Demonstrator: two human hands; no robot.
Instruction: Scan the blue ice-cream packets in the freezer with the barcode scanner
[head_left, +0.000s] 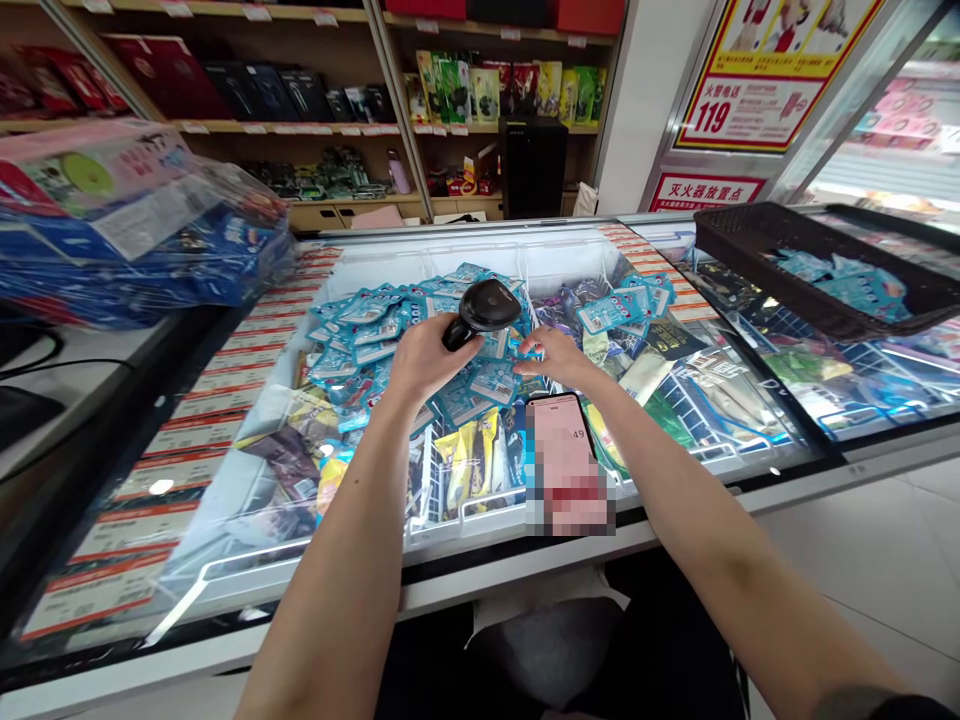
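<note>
My left hand [430, 362] is wrapped round the handle of a black barcode scanner [489, 305], its head tilted over a spread of light-blue packets [379, 320]. Close by on the right, my right hand [556, 357] reaches over the same packets with its fingers apart, and no held item shows. Whether its fingertips touch a packet I cannot tell. Below it a phone [564, 440] lies face up on the freezer's glass lid, its lower screen blurred. A few more blue packets [619, 308] lie to the right of my right hand.
Under the glass, the chest freezer [442, 590] holds wrapped ice creams [476, 460]. A brown basket [795, 265] with blue packets stands at the right. Plastic-wrapped boxes [135, 225] sit at the left. Shelves [300, 130] and a black box [534, 165] are behind.
</note>
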